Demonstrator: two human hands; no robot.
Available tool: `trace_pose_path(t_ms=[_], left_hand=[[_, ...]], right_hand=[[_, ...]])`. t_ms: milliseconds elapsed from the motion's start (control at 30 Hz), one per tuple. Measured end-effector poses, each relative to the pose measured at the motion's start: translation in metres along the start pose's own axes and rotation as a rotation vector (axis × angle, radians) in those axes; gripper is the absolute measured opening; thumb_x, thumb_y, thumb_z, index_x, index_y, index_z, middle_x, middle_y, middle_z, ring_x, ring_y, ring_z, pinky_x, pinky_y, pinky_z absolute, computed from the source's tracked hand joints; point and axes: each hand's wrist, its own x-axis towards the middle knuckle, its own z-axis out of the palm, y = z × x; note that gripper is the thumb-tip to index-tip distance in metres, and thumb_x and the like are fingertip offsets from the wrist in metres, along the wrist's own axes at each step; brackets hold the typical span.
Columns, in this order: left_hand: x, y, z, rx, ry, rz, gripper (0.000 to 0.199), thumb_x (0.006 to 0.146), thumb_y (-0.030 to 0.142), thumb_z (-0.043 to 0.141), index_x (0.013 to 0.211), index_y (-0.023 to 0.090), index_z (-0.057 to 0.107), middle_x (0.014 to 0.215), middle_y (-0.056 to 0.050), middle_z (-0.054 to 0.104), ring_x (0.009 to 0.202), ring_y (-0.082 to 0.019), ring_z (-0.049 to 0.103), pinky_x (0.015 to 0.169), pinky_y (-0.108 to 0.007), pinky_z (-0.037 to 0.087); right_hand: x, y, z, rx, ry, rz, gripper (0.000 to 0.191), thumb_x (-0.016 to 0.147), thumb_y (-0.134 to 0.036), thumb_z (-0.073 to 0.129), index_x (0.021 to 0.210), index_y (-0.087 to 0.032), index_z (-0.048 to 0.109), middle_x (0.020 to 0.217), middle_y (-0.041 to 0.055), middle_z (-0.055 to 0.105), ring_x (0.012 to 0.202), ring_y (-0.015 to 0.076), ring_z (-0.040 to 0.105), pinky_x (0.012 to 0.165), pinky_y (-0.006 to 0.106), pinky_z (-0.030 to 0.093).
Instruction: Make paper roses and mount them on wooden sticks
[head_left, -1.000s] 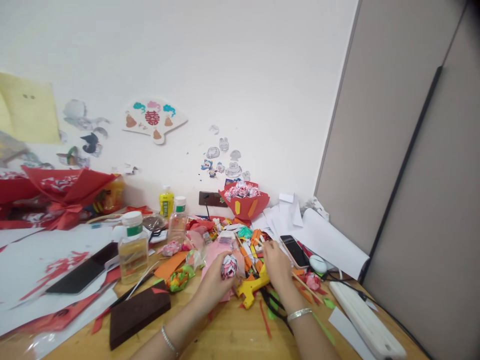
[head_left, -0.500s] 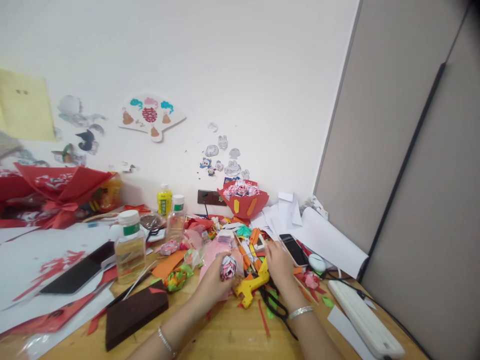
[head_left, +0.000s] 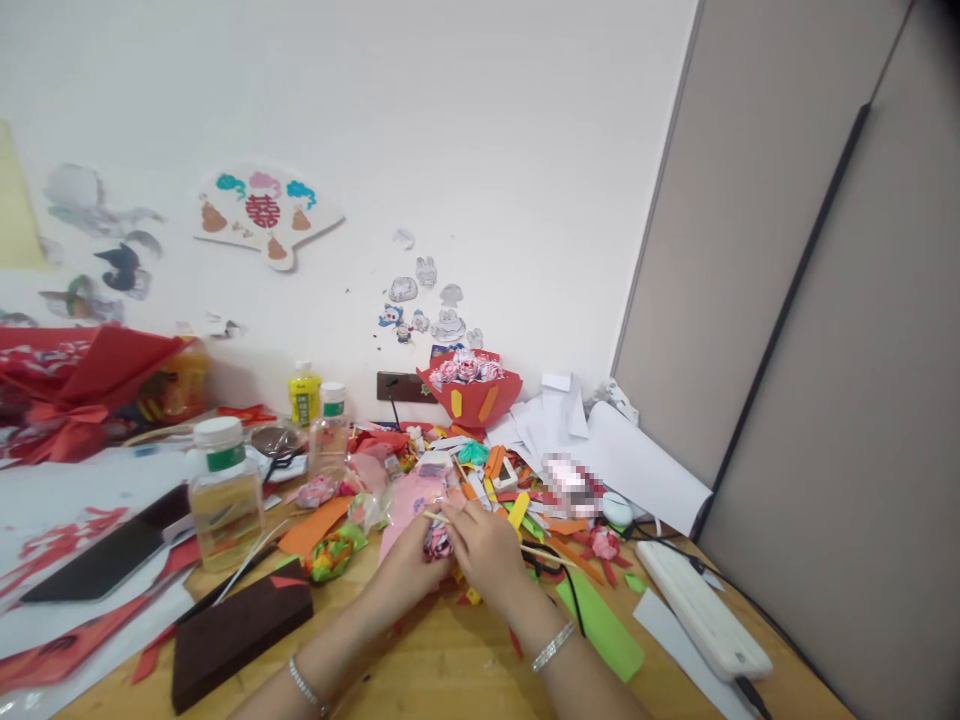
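Observation:
My left hand (head_left: 412,565) is closed around a pink-and-white paper rose (head_left: 438,543), low over the middle of the table. My right hand (head_left: 487,550) meets it from the right, fingers pinched round a thin wooden stick (head_left: 551,556). One end of the stick pokes out above the rose and the other beyond the right hand; whether it touches the rose cannot be made out. Beneath the hands a small part of a yellow glue gun (head_left: 471,596) shows. Behind them lies a pink wrapping sheet (head_left: 411,497). The scissors' black handles are mostly covered by my right hand.
Paper scraps surround the hands, with a green strip (head_left: 604,630) at right. A red bouquet (head_left: 472,395) stands by the wall. Clear bottles (head_left: 225,500), a dark box (head_left: 240,635) and a tablet (head_left: 105,550) are left; a phone (head_left: 570,485) and white power strip (head_left: 701,610) right.
My right hand has moved left from beside the phone to the rose, now bringing a stick. The phone's screen is lit now, and more of the green strip shows. The view has shifted right.

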Motion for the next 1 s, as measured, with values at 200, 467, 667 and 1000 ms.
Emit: trace_pose_path(t_ms=[200, 467, 667, 1000], left_hand=[[0.0, 0.0, -0.001, 0.011, 0.007, 0.015, 0.047, 0.066, 0.012, 0.055, 0.113, 0.017, 0.053, 0.109, -0.005, 0.064, 0.101, -0.024, 0.059, 0.089, -0.038, 0.047], [-0.001, 0.003, -0.002, 0.016, -0.006, 0.005, 0.049, 0.068, 0.013, 0.054, 0.117, 0.017, 0.051, 0.109, -0.006, 0.065, 0.101, -0.023, 0.059, 0.089, -0.037, 0.047], [-0.001, -0.002, 0.0, 0.013, 0.007, 0.008, 0.053, 0.067, 0.013, 0.057, 0.118, 0.019, 0.049, 0.117, -0.005, 0.062, 0.104, -0.024, 0.058, 0.092, -0.038, 0.046], [0.0, -0.011, -0.002, 0.066, 0.013, 0.076, 0.048, 0.069, 0.012, 0.055, 0.116, 0.018, 0.049, 0.11, -0.006, 0.063, 0.099, -0.022, 0.059, 0.088, -0.036, 0.047]], right_hand=[[0.002, 0.0, -0.004, -0.002, -0.009, 0.029, 0.028, 0.091, -0.022, 0.041, 0.114, -0.021, 0.057, 0.083, 0.0039, 0.062, 0.067, 0.0159, 0.057, 0.055, 0.025, 0.039], [0.003, 0.009, -0.006, -0.043, -0.035, -0.038, 0.03, 0.089, -0.02, 0.046, 0.119, -0.021, 0.053, 0.087, 0.0036, 0.062, 0.071, 0.0153, 0.057, 0.059, 0.025, 0.04], [0.003, 0.012, -0.009, -0.053, -0.078, -0.083, 0.036, 0.088, -0.02, 0.046, 0.124, -0.019, 0.048, 0.096, 0.0065, 0.062, 0.077, 0.0175, 0.057, 0.065, 0.027, 0.043], [0.002, 0.008, -0.003, -0.081, -0.051, -0.062, 0.03, 0.089, -0.019, 0.043, 0.118, -0.017, 0.052, 0.092, 0.0069, 0.064, 0.073, 0.018, 0.058, 0.061, 0.027, 0.042]])
